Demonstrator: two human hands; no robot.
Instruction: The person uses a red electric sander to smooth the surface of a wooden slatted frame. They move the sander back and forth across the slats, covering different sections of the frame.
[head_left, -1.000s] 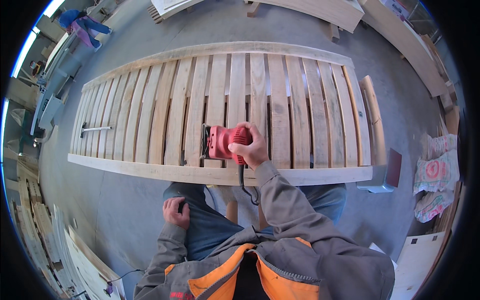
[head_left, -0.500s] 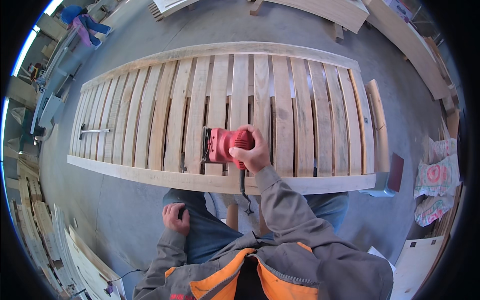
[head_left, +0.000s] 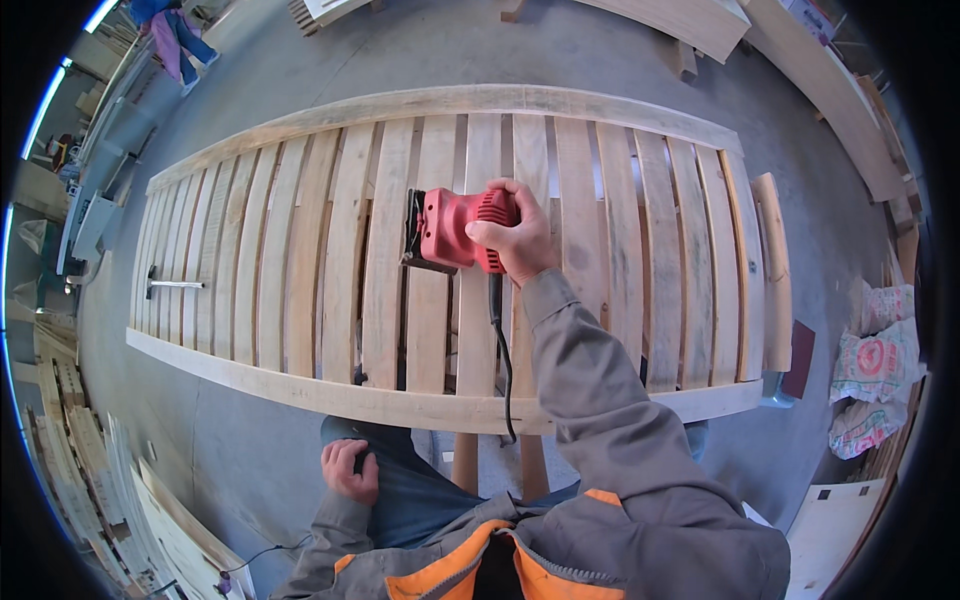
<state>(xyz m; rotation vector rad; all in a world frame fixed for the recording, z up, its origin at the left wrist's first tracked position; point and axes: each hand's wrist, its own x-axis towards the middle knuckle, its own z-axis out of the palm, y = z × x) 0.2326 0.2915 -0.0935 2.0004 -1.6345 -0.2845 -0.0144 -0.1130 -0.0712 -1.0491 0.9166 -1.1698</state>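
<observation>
A red electric sander (head_left: 450, 230) with a dark sanding pad at its left end is held in my right hand (head_left: 520, 232), fingers and thumb wrapped round its ridged end. It is over the middle slats of a long wooden slatted frame (head_left: 480, 408); whether the pad touches the wood cannot be told. From the sander a black cord (head_left: 506, 360) runs down over the frame's near rail. Loosely curled and holding nothing, my left hand (head_left: 350, 470) rests on my left thigh.
A hammer (head_left: 178, 284) lies on the slats at the left. Stacked boards (head_left: 80, 450) stand at lower left, printed sacks (head_left: 872, 360) at right. More wooden panels (head_left: 820, 90) are at far right. Another person (head_left: 175, 45) stands at far left.
My right hand has pushed the sander away from me across the slats, and my right arm is stretched farther out. The cord hangs straighter. My left hand stays on my thigh.
</observation>
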